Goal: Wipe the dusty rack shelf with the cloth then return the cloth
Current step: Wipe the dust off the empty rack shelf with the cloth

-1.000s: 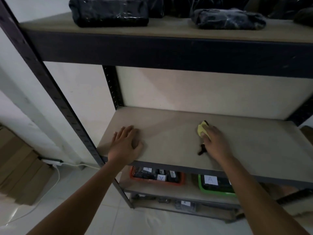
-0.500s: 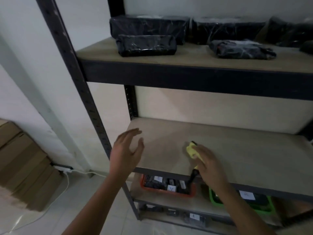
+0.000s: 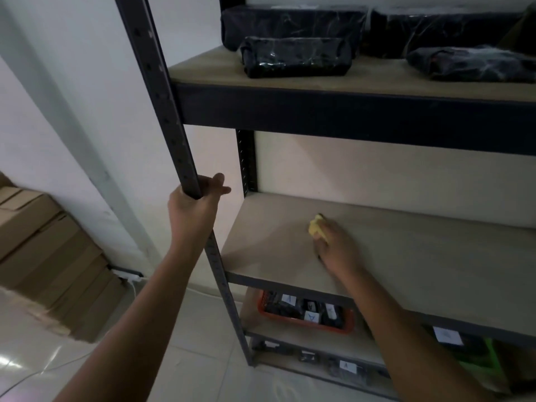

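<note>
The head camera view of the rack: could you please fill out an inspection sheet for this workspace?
Surface: pale wooden middle shelf of the dark metal rack, bare apart from hand and cloth.
Job's things: small yellow cloth pressed on the shelf.
Clutter: black plastic-wrapped bundles on the shelf above; orange basket of labelled items below.
Grippers: left hand grips the rack's front upright post; right hand holds the cloth.
Cables: white cable on the floor.
Surroundings: stacked cardboard boxes, white wall, tiled floor.
</note>
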